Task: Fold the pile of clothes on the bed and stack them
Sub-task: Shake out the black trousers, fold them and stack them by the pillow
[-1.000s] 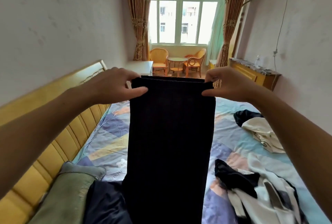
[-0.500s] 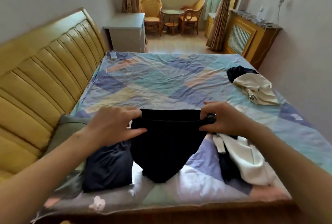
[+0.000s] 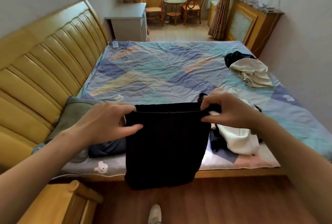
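Two hands [image 3: 102, 125], two wicker chairs [image 3: 154, 4], one bed [image 3: 152, 72].

Home bedroom. Double bed [image 3: 161, 72] with patchwork sheet and padded yellow headboard [image 3: 45, 65], grey nightstand [image 3: 128, 20]. Wicker chairs [image 3: 153, 2] by curtained window, wood floor [image 3: 224, 204]

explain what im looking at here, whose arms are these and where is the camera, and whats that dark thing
There is no machine here. The picture comes from one wide-angle camera worn on a person's head, looking forward and down, so the two arms reaching in from the bottom are that person's own. The left hand and right hand each pinch a top corner of a black garment, which hangs doubled over the near edge of the bed. On the patchwork sheet lie more clothes: a white and black heap just right of the hands, a cream garment farther off, and a dark blue piece on the left beside a green pillow. The job is folding and stacking them.
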